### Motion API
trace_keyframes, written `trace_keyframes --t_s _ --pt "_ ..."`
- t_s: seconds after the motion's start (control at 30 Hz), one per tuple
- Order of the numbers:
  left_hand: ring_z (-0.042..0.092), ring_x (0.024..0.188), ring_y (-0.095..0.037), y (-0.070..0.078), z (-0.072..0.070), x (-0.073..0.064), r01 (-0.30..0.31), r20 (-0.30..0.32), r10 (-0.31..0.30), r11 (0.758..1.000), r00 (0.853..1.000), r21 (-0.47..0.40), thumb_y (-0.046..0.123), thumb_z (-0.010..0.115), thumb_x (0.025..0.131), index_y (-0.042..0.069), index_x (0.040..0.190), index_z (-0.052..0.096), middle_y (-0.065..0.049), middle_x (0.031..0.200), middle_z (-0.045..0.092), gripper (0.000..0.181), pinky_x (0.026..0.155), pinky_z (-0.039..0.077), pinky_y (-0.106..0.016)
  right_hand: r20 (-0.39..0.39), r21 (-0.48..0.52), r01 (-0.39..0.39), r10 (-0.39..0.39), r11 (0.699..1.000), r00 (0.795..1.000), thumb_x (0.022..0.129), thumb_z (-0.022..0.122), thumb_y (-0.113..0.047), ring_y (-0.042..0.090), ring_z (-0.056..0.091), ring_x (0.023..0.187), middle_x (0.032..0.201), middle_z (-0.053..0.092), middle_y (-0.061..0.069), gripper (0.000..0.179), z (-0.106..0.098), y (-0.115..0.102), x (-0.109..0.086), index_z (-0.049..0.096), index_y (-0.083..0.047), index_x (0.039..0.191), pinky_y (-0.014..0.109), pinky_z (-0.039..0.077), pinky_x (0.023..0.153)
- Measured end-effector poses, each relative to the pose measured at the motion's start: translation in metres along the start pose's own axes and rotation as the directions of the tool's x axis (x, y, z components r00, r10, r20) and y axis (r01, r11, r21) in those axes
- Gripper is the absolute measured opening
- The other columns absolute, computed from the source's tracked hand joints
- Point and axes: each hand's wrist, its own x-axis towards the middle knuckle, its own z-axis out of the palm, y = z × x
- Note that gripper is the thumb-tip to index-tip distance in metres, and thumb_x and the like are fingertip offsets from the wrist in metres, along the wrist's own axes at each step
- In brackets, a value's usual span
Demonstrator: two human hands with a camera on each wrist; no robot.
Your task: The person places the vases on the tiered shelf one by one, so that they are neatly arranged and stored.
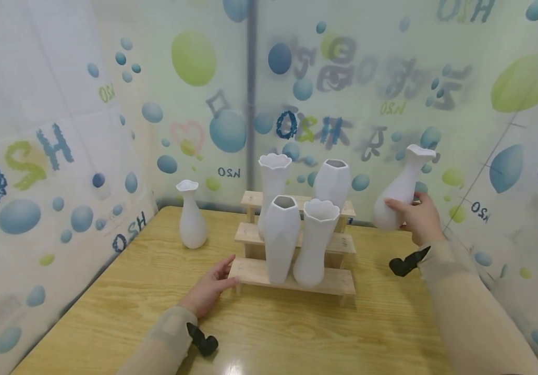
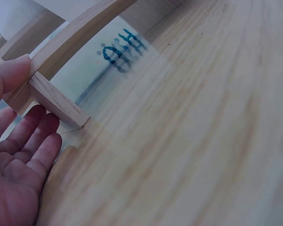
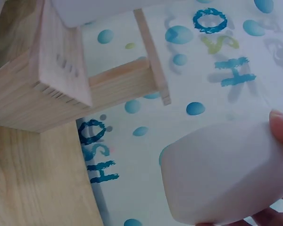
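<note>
My right hand (image 1: 421, 216) grips a white vase (image 1: 398, 192) with a flared rim by its rounded body, to the right of a three-tier wooden stand (image 1: 292, 281). The vase leans to the right, and the right wrist view shows its base (image 3: 217, 179) clear of any surface. At the left end of the lowest tier, my left hand (image 1: 208, 289) holds the shelf between thumb and fingers, which lie near a stand leg (image 2: 59, 101). On the bottom tier stand a faceted vase (image 1: 282, 234) and a scalloped vase (image 1: 316, 239).
Farther back on the stand are a ruffled-rim vase (image 1: 273, 179) and an angular vase (image 1: 333, 182). Another flared vase (image 1: 193, 224) stands on the wooden table (image 1: 273, 333), left of the stand. A printed curtain (image 1: 194, 104) surrounds the table's back and sides.
</note>
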Motion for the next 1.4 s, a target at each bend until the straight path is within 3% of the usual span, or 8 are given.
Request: trace_keyframes --t_s 0.13,0.4,0.67,1.4 --pt "0.043 0.121 -0.025 -0.001 0.0 0.0 0.0 -0.003 0.0 1.0 1.0 0.002 0.014 0.067 0.09 0.013 0.151 0.03 -0.013 0.128 0.05 0.071 0.111 0.023 -0.048 0.011 0.005 0.029 -0.029 1.0 1.0 0.085 0.069 -0.048 0.042 0.038 0.125 0.142 0.031 0.021 0.094 0.001 -0.011 0.0 0.017 -0.005 0.151 0.047 0.047 0.082" --pt "0.043 0.121 -0.025 -0.003 -0.001 0.001 -0.005 0.003 0.005 1.0 1.0 0.002 0.014 0.067 0.09 0.013 0.151 0.029 -0.013 0.128 0.049 0.071 0.11 0.024 -0.047 0.057 0.044 0.045 -0.048 0.998 0.997 0.083 0.072 -0.046 0.044 0.03 0.133 0.151 0.023 0.025 0.101 0.007 -0.032 0.004 0.011 -0.005 0.153 0.063 0.038 0.095" --pt "0.044 0.12 -0.025 -0.003 -0.002 0.002 -0.004 0.005 0.004 1.0 1.0 0.009 0.014 0.068 0.09 0.013 0.151 0.029 -0.013 0.128 0.05 0.072 0.11 0.024 -0.047 0.094 0.057 0.055 -0.061 0.997 0.994 0.083 0.073 -0.043 0.043 0.032 0.132 0.151 0.025 0.025 0.099 0.019 -0.046 0.01 0.013 -0.005 0.152 0.062 0.039 0.095" --pt "0.044 0.121 -0.025 0.001 -0.001 -0.001 -0.01 0.014 0.01 0.999 1.0 0.03 0.019 0.068 0.091 0.01 0.152 0.027 -0.014 0.129 0.049 0.074 0.11 0.025 -0.048 0.16 0.039 0.075 -0.081 0.996 0.984 0.086 0.071 -0.041 0.043 0.038 0.129 0.148 0.033 0.023 0.09 0.053 -0.058 0.016 0.019 -0.006 0.151 0.062 0.039 0.095"
